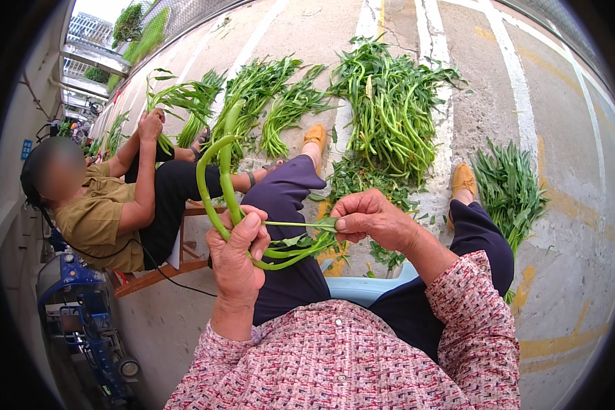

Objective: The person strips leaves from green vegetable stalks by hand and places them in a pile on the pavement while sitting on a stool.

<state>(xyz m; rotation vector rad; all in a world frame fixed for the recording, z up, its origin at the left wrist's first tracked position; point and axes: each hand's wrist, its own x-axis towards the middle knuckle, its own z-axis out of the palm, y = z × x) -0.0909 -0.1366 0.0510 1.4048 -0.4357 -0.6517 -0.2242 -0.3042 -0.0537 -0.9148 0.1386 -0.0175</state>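
My left hand [238,254] is closed round a few stalks of water spinach [229,174], whose thick, pale green stems rise and curl above the fist. Their thinner ends bend out to the right, below my fingers. From the left fist a slim leaf stem [290,224] stretches across to my right hand [377,220]. The right thumb and fingers pinch the green leaf [328,224] at its end. Between my feet, beyond my hands, lies a large heap of water spinach [389,109] on the ground, with loose leaves [365,179] strewn at its near side.
Smaller bunches [253,89] lie at the far left, and another leafy pile [509,195] is beside my right foot. A co-worker [109,198] sits at left on a wooden chair [160,273], holding greens. A light blue stool [372,287] is under me; a blue vehicle [82,307] stands lower left.
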